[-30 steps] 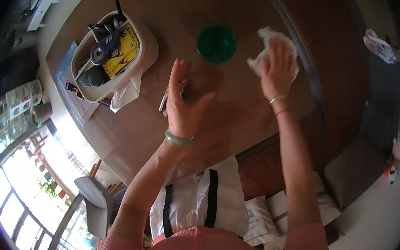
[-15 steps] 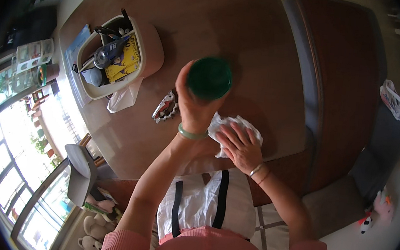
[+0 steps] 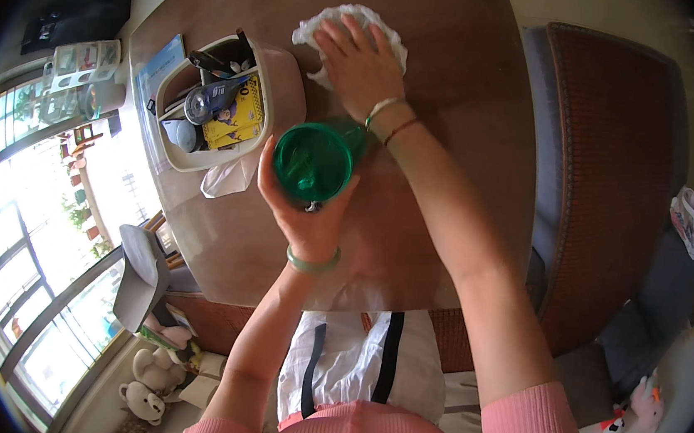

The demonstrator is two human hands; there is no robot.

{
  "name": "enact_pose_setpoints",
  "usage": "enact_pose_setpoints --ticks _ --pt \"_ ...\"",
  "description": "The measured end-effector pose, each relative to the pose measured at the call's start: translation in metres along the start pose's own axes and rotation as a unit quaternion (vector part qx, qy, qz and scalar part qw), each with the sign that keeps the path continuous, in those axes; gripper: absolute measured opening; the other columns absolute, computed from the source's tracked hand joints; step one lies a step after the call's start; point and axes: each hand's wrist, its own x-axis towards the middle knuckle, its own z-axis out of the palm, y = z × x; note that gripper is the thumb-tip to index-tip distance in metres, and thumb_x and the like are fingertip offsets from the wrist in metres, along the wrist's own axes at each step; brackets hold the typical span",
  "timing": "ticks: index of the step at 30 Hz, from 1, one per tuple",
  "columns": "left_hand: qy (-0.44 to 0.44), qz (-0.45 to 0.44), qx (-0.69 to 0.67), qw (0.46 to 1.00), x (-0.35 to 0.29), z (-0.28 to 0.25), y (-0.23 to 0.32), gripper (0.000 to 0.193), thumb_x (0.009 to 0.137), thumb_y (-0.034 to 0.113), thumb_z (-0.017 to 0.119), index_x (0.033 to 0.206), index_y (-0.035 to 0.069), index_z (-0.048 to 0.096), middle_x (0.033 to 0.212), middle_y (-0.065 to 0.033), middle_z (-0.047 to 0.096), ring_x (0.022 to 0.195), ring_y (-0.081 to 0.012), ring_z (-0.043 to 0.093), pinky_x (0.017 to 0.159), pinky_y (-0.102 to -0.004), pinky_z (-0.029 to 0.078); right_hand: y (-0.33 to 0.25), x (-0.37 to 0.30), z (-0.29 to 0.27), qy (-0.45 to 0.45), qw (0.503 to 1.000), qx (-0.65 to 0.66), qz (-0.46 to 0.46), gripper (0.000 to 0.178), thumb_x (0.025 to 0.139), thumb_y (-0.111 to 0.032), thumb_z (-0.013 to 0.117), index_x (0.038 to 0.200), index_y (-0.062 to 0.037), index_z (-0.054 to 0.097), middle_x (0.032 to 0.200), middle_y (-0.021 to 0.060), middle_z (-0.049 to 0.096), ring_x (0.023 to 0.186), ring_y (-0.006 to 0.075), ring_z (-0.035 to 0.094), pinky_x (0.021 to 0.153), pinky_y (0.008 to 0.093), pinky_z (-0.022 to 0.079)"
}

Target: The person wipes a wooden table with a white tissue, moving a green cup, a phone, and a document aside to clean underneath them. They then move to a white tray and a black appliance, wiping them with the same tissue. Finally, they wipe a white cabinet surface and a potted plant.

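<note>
My left hand (image 3: 305, 221) is wrapped round a green see-through cup (image 3: 313, 161), holding it above the table with its round mouth facing up. Farther off, my right hand (image 3: 365, 72) lies with fingers spread on a crumpled white cloth (image 3: 304, 34), pressing it to the tabletop. A bracelet and a red string circle the right wrist; a pale green bangle is on the left. Just left of the cup stands a pale organizer box (image 3: 287, 98) with pens, a yellow packet (image 3: 240, 114) and a dark blue, round-ended thing (image 3: 208, 101) inside. A small metallic object is mostly hidden behind the cup.
The brown table (image 3: 451, 85) has its near edge by my lap. A tissue (image 3: 230, 176) hangs from the box's near side, and a blue flat item (image 3: 161, 61) lies beyond it. A bench with a brown back (image 3: 617, 192) runs along the right; a grey chair (image 3: 141, 268) stands left.
My right hand has slid the cloth from the near side to the far part of the table. My left hand has brought the cup left and nearer, toward the box.
</note>
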Motion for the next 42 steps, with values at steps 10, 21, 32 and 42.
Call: enact_pose_setpoints --ticks 10,21,32,42 --pt "0.026 0.007 -0.037 0.999 0.021 0.044 -0.015 0.098 0.078 -0.002 0.083 0.158 0.009 0.027 0.158 -0.0124 0.033 0.143 -0.0293 0.037 0.115 -0.0417 0.039 0.046 -0.106 -0.088 -0.108 0.977 -0.087 0.159 0.053 0.103 -0.028 0.049 0.153 -0.0136 0.042 0.163 0.0031 0.035 0.152 0.0282 0.028 0.121 0.0523 0.022" --pt "0.015 -0.062 -0.127 0.990 0.026 0.051 -0.005 0.097 0.080 -0.003 0.081 0.158 0.009 0.026 0.160 -0.0122 0.030 0.147 -0.0297 0.031 0.119 -0.0450 0.034 0.014 -0.172 -0.131 -0.217 0.965 -0.054 0.141 0.066 0.099 -0.032 0.057 0.159 -0.0168 0.034 0.165 0.0066 0.032 0.152 0.0321 0.027 0.122 0.0537 0.019" --pt "0.017 -0.075 -0.105 0.992 -0.003 0.025 0.001 0.084 0.088 -0.003 0.070 0.158 0.005 0.025 0.157 -0.0173 0.034 0.145 -0.0303 0.036 0.119 -0.0471 0.030 0.053 -0.136 -0.117 -0.139 0.960 -0.097 0.224 0.065 0.102 -0.033 0.052 0.159 -0.0093 0.031 0.166 0.0104 0.029 0.154 0.0331 0.023 0.122 0.0534 0.018" --pt "-0.381 0.129 0.046 0.914 -0.028 0.084 0.035 0.055 0.093 0.013 0.068 0.144 0.001 0.053 0.154 -0.0239 0.042 0.148 -0.0427 0.033 0.119 -0.0498 0.031 0.073 -0.124 -0.107 -0.112 0.970 -0.105 0.188 0.069 0.097 -0.040 0.058 0.155 -0.0097 0.039 0.164 0.0106 0.033 0.153 0.0344 0.025 0.122 0.0539 0.019"
